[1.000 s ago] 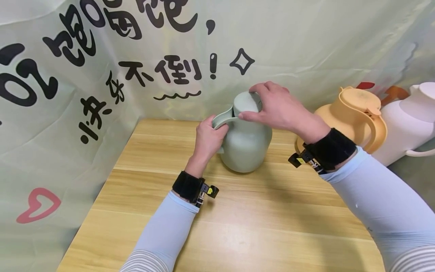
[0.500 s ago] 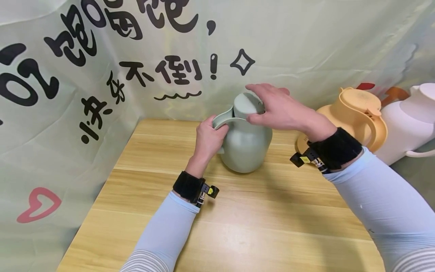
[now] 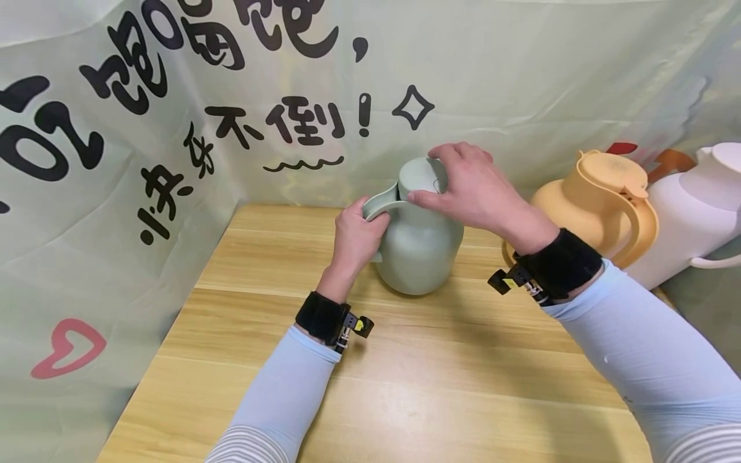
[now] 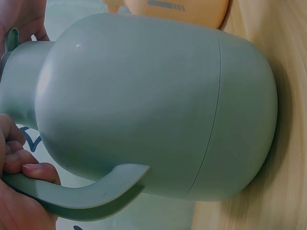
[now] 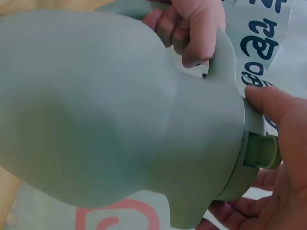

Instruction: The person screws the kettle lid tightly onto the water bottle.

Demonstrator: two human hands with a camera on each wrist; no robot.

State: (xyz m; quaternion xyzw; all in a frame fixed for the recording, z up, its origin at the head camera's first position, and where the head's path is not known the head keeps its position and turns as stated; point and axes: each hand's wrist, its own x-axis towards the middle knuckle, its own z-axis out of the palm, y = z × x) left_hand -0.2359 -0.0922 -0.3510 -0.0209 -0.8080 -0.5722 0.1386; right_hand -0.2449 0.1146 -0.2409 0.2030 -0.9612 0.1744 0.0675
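A sage-green thermos jug (image 3: 419,251) stands upright on the wooden table. My left hand (image 3: 359,235) grips its handle (image 4: 96,194), fingers curled round it. Over the top, my right hand (image 3: 477,186) holds the round lid (image 3: 418,175), thumb on the near side and fingers on the far side. The right wrist view shows a small green tab (image 5: 263,150) sticking out of the lid's edge, between thumb and fingers. The lid appears seated in the jug's neck.
To the right stand a yellow-orange jug (image 3: 570,193) and a pale pink jug (image 3: 689,199), beside my right forearm. A printed cloth backdrop (image 3: 521,77) hangs behind the table (image 3: 405,386) and along its left side.
Half a second ago my right hand's thumb and fingers had loosened and shifted right; now they are back round the lid. My left hand and the jug have stayed in place.
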